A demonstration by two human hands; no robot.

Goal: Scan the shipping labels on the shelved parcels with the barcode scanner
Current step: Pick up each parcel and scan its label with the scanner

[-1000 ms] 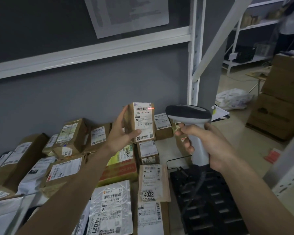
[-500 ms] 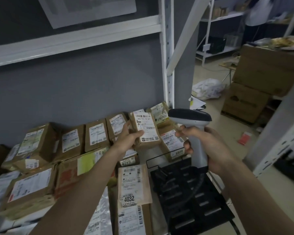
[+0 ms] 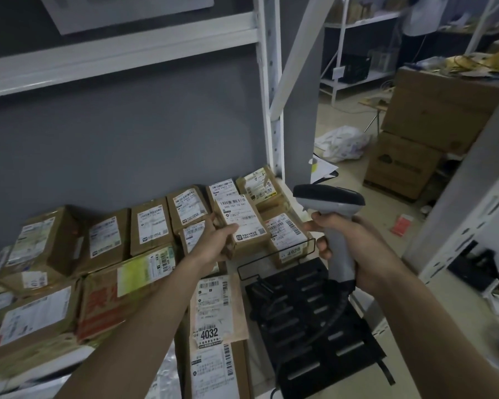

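From my head camera, my left hand (image 3: 213, 240) grips a small brown parcel (image 3: 242, 226), thumb across its white shipping label (image 3: 240, 217), holding it low among the far row of boxes on the shelf (image 3: 294, 286). My right hand (image 3: 355, 243) is wrapped around the handle of the barcode scanner (image 3: 329, 200), whose head points toward that parcel from just to its right. No beam shows on the label, so I judge I'm setting this parcel down between scans. Next calls for aiming at a neighbouring label, such as the 4928 box (image 3: 288, 240). The black slotted tray (image 3: 314, 321) near me holds only the scanner's cable.
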